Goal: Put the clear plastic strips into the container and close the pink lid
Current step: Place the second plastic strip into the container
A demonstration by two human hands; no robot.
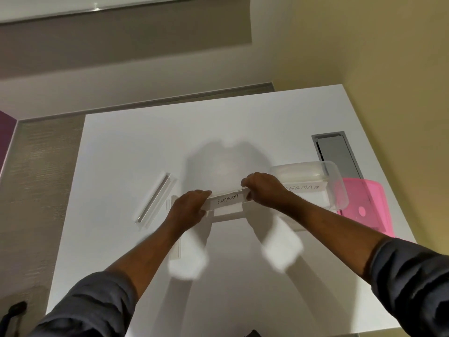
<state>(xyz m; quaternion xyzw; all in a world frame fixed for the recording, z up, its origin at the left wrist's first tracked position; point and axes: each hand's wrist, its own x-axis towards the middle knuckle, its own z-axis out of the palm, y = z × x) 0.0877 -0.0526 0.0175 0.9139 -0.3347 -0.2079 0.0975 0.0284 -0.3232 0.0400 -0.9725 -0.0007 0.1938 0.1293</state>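
A clear plastic strip point(227, 199) w/ a paper label reading "ELEPHANT" is held level just above the white table point(136, 147), approx. mid-table. Its left end is clamped by the left hand point(188, 209), its right end by the right hand point(263, 189), fingers closed on it. Just to the right, the clear container point(336, 184) is seen, w/ a strip marked "…ERMAN" point(305, 187) inside. The pink lid point(366, 205) lies beside it, off. Another strip point(155, 200) lies diagonally at left.

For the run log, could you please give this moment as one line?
both hands hold ELEPHANT strip | container open | pink lid off
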